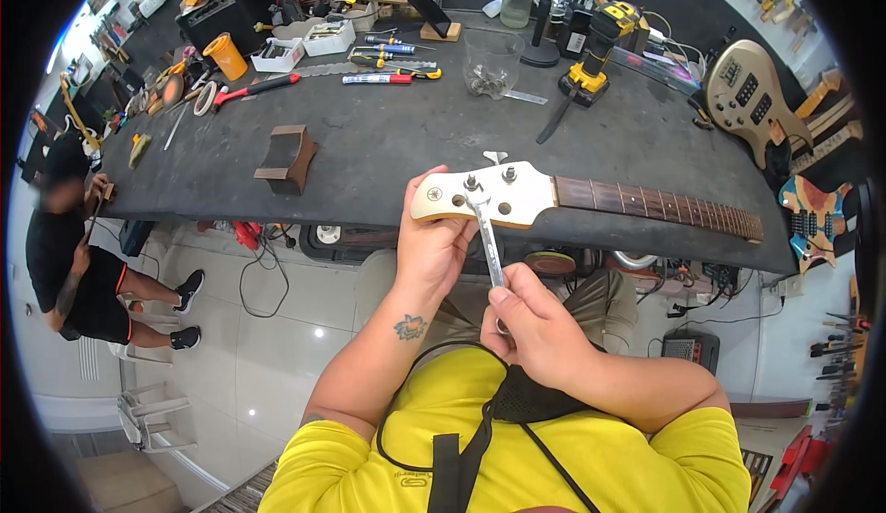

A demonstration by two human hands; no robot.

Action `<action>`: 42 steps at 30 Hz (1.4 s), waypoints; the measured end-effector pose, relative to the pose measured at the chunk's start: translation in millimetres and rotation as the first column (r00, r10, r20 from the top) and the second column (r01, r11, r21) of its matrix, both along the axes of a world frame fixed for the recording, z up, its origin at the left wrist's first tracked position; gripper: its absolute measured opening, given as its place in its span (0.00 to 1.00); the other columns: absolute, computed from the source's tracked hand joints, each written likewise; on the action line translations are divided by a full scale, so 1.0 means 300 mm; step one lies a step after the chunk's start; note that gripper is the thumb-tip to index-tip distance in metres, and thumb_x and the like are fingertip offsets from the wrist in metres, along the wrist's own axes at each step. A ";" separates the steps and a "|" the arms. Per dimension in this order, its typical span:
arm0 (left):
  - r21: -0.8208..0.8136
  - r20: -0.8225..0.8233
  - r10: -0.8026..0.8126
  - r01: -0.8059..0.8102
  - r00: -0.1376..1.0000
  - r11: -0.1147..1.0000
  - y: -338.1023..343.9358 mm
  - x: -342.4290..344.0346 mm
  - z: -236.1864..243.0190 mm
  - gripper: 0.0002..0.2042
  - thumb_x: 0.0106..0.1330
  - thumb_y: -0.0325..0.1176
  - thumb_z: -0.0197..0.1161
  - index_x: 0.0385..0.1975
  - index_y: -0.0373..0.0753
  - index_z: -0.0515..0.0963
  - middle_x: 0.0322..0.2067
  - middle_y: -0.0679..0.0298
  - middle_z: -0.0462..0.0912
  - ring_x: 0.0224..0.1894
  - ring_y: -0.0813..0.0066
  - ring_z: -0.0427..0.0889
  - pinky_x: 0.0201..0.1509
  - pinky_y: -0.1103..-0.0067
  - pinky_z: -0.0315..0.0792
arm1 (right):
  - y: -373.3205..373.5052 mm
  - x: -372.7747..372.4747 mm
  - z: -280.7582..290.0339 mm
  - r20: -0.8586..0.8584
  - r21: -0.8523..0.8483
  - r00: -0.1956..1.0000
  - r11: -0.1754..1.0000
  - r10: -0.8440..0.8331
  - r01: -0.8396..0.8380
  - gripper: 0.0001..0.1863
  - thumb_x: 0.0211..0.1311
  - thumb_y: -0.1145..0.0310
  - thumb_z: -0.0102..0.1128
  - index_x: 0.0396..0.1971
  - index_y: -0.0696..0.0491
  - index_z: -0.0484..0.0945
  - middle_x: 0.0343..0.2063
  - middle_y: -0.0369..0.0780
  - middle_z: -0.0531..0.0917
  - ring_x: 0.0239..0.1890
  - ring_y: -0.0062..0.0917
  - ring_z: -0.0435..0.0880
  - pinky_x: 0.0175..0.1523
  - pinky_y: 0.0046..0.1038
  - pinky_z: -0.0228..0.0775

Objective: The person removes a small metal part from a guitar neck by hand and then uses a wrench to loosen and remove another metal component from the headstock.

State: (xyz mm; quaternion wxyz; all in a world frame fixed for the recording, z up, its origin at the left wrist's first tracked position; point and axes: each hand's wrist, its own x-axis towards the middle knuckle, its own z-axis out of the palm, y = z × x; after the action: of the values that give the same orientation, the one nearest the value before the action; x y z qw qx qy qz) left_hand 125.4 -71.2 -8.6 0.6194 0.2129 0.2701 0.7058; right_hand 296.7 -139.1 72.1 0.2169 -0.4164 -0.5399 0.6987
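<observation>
Gripping the cream-coloured headstock of a bass guitar neck [480, 201] with the left hand [432, 241], fingers wrapped round its rounded end, thumb on the face; held just off the near edge of the dark, scuffed desk [388, 135], probably to keep it from turning under the tool; dark fretted fingerboard [660, 204] running out to the right along that edge, seemingly resting there for support. Clamped in the right hand [535, 328], fingers closed around the lower shaft: a slim silver metal spanner [489, 245], its head seated on one of the small nuts on the headstock face, handle slanting down toward the body for leverage. Lying well apart on the desk: curved wooden neck rest [288, 158], yellow and black cordless drill [595, 56], clear plastic tub of small metal parts [489, 65], red-handled tool [258, 87]. Standing off to the left on the pale tiled floor [277, 347], another person in black [69, 255].
</observation>
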 end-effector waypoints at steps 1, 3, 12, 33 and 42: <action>0.001 0.002 -0.004 0.004 1.000 1.000 0.003 0.000 -0.003 0.26 0.73 0.12 0.54 0.67 0.44 0.64 0.58 0.58 0.77 0.59 0.66 0.83 0.62 0.70 0.85 | 0.007 -0.007 -0.003 -0.016 -0.003 1.000 1.000 -0.017 0.017 0.09 0.87 0.62 0.39 0.50 0.51 0.65 0.23 0.34 0.75 0.23 0.14 0.67 0.28 0.20 0.60; 0.008 0.002 -0.004 0.004 1.000 1.000 0.007 -0.001 -0.012 0.26 0.73 0.12 0.55 0.67 0.44 0.64 0.58 0.58 0.77 0.60 0.66 0.83 0.63 0.70 0.84 | 0.017 -0.014 -0.002 -0.030 -0.006 0.999 0.999 -0.037 0.037 0.09 0.87 0.62 0.39 0.50 0.51 0.65 0.22 0.34 0.75 0.22 0.14 0.66 0.27 0.20 0.60; 0.050 0.006 -0.025 0.024 1.000 0.998 0.010 -0.001 -0.026 0.25 0.74 0.14 0.57 0.67 0.43 0.64 0.57 0.59 0.77 0.60 0.66 0.83 0.64 0.69 0.83 | 0.031 -0.026 0.000 -0.125 -0.144 0.986 0.985 -0.111 0.092 0.08 0.84 0.63 0.48 0.48 0.53 0.67 0.22 0.33 0.73 0.21 0.14 0.66 0.26 0.21 0.57; 0.079 0.185 -0.083 0.070 0.979 0.994 0.009 0.035 -0.005 0.12 0.79 0.23 0.53 0.58 0.33 0.76 0.55 0.52 0.84 0.58 0.59 0.85 0.63 0.63 0.82 | 0.102 0.163 -0.010 -0.263 -0.095 0.894 0.932 -0.362 0.349 0.12 0.79 0.67 0.60 0.44 0.62 0.80 0.19 0.28 0.69 0.18 0.10 0.59 0.24 0.19 0.49; 0.269 0.462 -0.623 0.569 0.632 0.777 0.095 -0.057 -0.074 0.15 0.83 0.42 0.54 0.50 0.36 0.81 0.40 0.60 0.90 0.28 0.80 0.83 0.30 0.83 0.75 | 0.089 0.167 -0.012 -0.290 0.006 0.902 0.942 -0.320 0.336 0.12 0.82 0.65 0.56 0.45 0.61 0.79 0.20 0.29 0.70 0.20 0.10 0.60 0.24 0.18 0.50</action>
State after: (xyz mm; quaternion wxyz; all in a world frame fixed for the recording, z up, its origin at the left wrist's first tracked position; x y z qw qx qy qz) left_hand 108.3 -42.6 -30.8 0.8553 0.1180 -0.0310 0.5035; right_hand 346.8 -112.4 68.5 0.4183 -0.3901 -0.4445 0.6894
